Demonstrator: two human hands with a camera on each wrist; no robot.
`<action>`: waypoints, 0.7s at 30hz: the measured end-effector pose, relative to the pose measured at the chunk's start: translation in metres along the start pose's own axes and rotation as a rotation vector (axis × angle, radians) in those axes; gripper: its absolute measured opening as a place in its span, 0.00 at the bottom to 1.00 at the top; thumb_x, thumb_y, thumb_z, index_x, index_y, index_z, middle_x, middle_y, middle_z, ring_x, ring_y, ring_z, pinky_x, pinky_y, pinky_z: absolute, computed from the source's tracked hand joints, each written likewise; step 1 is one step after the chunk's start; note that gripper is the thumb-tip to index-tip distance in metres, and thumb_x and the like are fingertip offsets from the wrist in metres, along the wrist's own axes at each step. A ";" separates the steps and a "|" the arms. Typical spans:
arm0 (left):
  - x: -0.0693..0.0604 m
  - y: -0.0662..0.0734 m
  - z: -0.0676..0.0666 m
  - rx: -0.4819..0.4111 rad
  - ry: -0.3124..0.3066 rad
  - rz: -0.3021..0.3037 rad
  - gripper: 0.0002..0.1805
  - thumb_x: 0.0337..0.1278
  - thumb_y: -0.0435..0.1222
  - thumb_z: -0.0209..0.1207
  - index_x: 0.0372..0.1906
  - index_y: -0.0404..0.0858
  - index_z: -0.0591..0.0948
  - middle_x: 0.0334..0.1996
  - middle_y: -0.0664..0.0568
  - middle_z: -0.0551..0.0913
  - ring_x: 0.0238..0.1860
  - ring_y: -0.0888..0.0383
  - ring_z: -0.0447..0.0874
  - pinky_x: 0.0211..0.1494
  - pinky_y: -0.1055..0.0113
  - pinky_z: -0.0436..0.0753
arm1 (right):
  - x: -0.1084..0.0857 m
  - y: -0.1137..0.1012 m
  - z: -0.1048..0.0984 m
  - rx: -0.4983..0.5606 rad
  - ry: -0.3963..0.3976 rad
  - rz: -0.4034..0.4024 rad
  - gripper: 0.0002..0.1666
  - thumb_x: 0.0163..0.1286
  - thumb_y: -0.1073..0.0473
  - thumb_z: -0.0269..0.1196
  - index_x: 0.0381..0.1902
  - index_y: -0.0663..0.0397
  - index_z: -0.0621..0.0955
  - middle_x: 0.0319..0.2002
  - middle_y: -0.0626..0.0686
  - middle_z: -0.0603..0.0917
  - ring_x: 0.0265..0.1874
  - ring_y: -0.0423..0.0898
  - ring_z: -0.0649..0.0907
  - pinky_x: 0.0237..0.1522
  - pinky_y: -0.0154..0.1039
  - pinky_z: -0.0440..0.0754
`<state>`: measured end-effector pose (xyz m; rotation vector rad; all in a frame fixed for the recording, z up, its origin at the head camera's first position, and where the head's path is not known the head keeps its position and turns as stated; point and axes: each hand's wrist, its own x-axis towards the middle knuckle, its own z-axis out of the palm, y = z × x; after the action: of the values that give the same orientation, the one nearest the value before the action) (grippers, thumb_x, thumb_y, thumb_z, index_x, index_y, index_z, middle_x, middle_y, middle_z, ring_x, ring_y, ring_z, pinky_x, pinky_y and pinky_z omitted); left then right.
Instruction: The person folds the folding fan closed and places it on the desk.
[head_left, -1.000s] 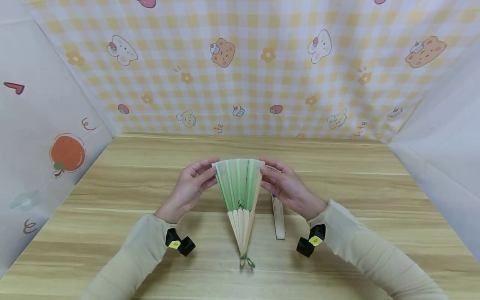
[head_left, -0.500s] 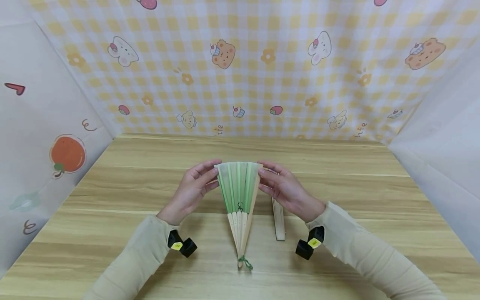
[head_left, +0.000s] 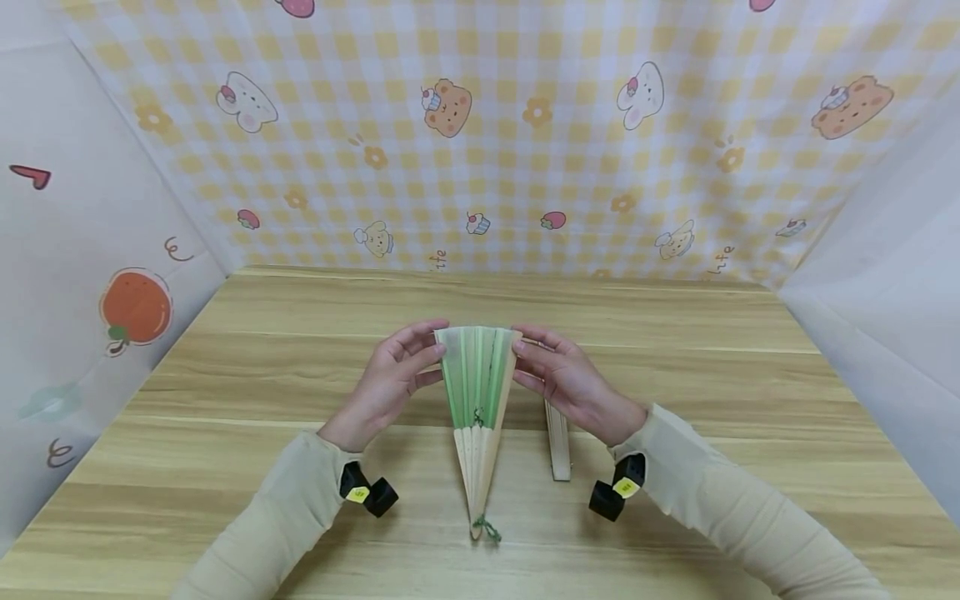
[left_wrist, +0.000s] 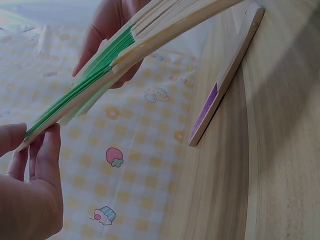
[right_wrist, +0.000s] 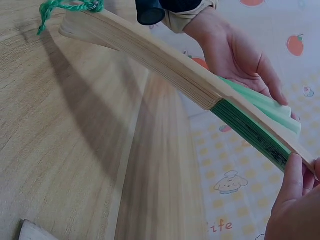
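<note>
A partly spread green folding fan (head_left: 471,375) with pale wooden ribs stands between my hands, its narrow end toward me. From that end hangs a green cord (head_left: 487,527). My left hand (head_left: 392,371) pinches the fan's upper left edge between thumb and fingers. On the opposite edge, my right hand (head_left: 567,377) pinches the outer rib. The top is tilted up off the table; whether the narrow end touches the wood I cannot tell. Beside it lies a second, folded fan (head_left: 558,446) with a purple part (left_wrist: 206,107), partly hidden by my right hand in the head view.
The wood-grain table (head_left: 300,300) runs back to a yellow checked cloth (head_left: 540,167) with cartoon prints. White printed sheets (head_left: 67,250) stand along the sides. A black wrist camera (head_left: 369,490) sits on each sleeve.
Both hands have drawn closer together, and the green fan between them has narrowed. Its narrow end has shifted slightly left and toward me. The second fan has stayed put.
</note>
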<state>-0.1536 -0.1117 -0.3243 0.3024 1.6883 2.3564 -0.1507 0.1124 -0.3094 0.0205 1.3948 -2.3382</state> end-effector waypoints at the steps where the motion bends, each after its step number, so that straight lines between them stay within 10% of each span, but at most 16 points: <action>1: 0.000 0.000 0.001 -0.002 0.000 -0.002 0.18 0.57 0.26 0.50 0.54 0.32 0.69 0.34 0.55 0.74 0.34 0.61 0.76 0.40 0.67 0.80 | 0.000 0.000 0.000 -0.001 -0.003 -0.001 0.11 0.65 0.69 0.51 0.43 0.53 0.75 0.35 0.49 0.78 0.33 0.41 0.80 0.35 0.29 0.81; 21: -0.005 0.002 0.017 -0.047 -0.031 -0.023 0.12 0.56 0.27 0.53 0.42 0.45 0.78 0.33 0.55 0.73 0.34 0.62 0.75 0.40 0.69 0.81 | 0.001 0.000 -0.006 -0.074 -0.029 0.046 0.14 0.66 0.65 0.52 0.50 0.54 0.68 0.38 0.47 0.78 0.37 0.41 0.78 0.40 0.31 0.79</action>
<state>-0.1440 -0.0986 -0.3169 0.3086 1.6120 2.3584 -0.1527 0.1170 -0.3120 -0.0031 1.4502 -2.2397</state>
